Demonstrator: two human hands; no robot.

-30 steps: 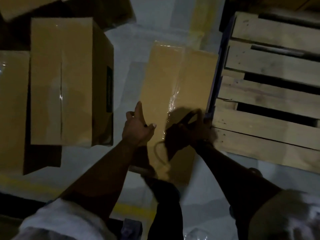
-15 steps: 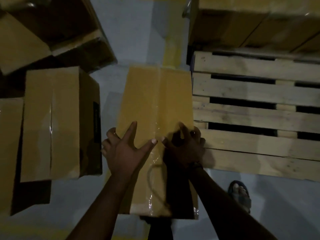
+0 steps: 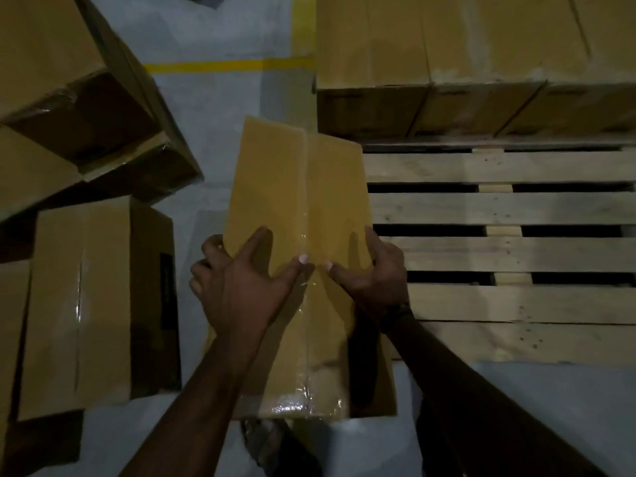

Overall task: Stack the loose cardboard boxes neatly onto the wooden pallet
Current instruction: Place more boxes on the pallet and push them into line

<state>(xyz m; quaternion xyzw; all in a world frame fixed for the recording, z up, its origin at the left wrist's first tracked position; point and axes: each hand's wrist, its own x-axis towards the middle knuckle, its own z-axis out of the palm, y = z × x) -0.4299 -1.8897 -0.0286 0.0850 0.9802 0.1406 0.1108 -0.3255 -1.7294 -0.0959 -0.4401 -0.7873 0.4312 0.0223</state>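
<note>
Your left hand (image 3: 241, 290) grips the taped cardboard box (image 3: 299, 187) over its left edge, thumb and forefinger splayed on top | your right hand (image 3: 375, 280) clasps its right edge | box just beside wooden pallet (image 3: 499, 208), loose boxes (image 3: 86, 304) to its left | stacked boxes (image 3: 447, 46) on pallet's far end

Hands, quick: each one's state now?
Left hand: grips the taped cardboard box at its left edge.
Right hand: grips the same box at its right edge.
</note>
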